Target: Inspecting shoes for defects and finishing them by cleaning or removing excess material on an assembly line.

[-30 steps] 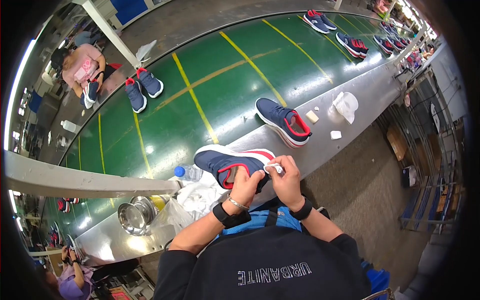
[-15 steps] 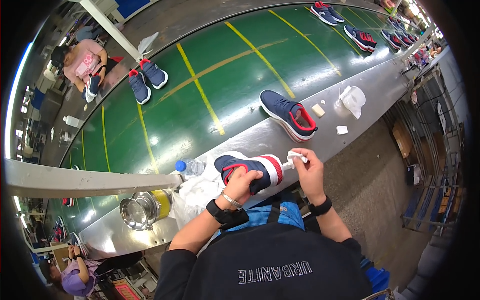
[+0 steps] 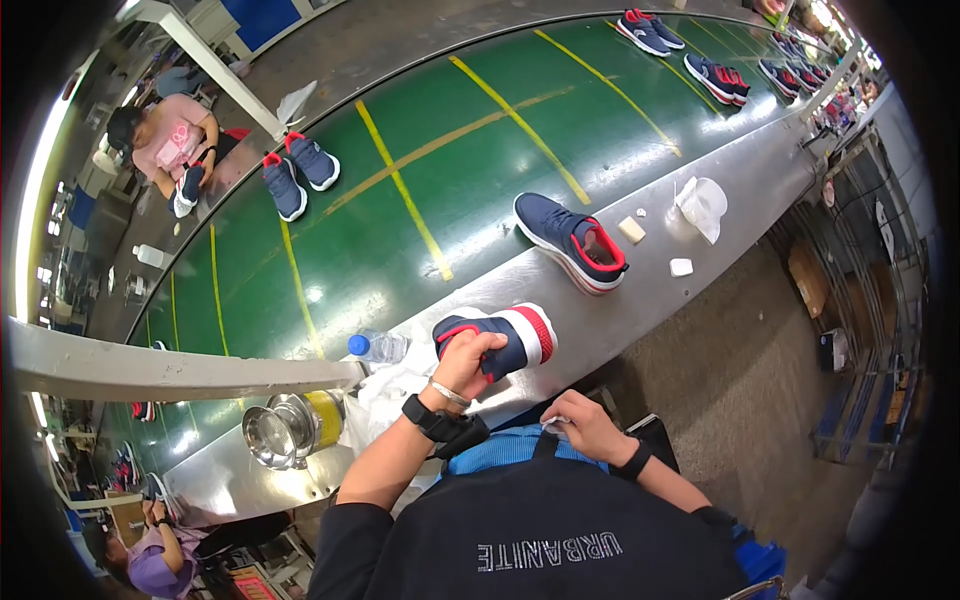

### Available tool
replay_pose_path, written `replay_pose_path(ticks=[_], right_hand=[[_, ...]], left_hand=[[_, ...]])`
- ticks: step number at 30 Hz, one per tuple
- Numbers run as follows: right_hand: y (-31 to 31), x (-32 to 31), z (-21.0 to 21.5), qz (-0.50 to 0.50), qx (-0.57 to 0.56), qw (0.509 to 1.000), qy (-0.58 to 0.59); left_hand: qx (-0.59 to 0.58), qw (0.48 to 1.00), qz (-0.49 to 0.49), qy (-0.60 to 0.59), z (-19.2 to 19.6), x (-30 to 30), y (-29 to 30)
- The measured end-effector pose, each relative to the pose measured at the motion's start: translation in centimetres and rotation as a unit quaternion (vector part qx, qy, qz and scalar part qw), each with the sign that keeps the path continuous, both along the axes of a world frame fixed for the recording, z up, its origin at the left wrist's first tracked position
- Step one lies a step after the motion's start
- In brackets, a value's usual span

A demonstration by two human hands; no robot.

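A navy sneaker (image 3: 508, 345) with red lining and a white and red sole is in my left hand (image 3: 466, 365), whose fingers wrap round it at the opening. The shoe is tipped with its sole facing right, above the metal ledge. Close to my body, at the blue apron, my right hand (image 3: 592, 430) pinches a small white cloth (image 3: 556, 423), mostly hidden by the fingers. A second navy sneaker (image 3: 558, 230) stands on the ledge beyond the held one, its toe over the green belt.
A metal ledge (image 3: 480, 300) borders the green belt (image 3: 420, 150). By my left arm are a clear bottle (image 3: 385, 348), crumpled white material (image 3: 385, 395) and a steel pot (image 3: 275, 432) beneath a white beam (image 3: 180, 368). Pale blocks (image 3: 631, 230) and a white cup (image 3: 703, 205) lie right. Co-workers (image 3: 172, 140) sit left.
My right hand has drawn away from the sneaker's sole, down and left toward my body, with the cloth. My left hand still holds the sneaker, which has shifted slightly.
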State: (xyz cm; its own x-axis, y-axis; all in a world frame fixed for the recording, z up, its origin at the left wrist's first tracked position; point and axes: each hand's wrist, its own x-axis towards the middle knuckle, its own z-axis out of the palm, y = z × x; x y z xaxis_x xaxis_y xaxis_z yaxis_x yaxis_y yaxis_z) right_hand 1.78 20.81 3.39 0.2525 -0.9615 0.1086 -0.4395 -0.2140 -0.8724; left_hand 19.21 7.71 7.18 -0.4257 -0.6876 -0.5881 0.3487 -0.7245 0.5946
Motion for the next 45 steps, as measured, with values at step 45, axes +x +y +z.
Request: replay_pose_path(ticks=[45], right_hand=[[-6.6,-15.2,-6.1,-0.420,0.056,0.895,-0.139]], left_hand=[[-0.431,0.720,-0.364,-0.405,-5.3,-0.8,0.6]])
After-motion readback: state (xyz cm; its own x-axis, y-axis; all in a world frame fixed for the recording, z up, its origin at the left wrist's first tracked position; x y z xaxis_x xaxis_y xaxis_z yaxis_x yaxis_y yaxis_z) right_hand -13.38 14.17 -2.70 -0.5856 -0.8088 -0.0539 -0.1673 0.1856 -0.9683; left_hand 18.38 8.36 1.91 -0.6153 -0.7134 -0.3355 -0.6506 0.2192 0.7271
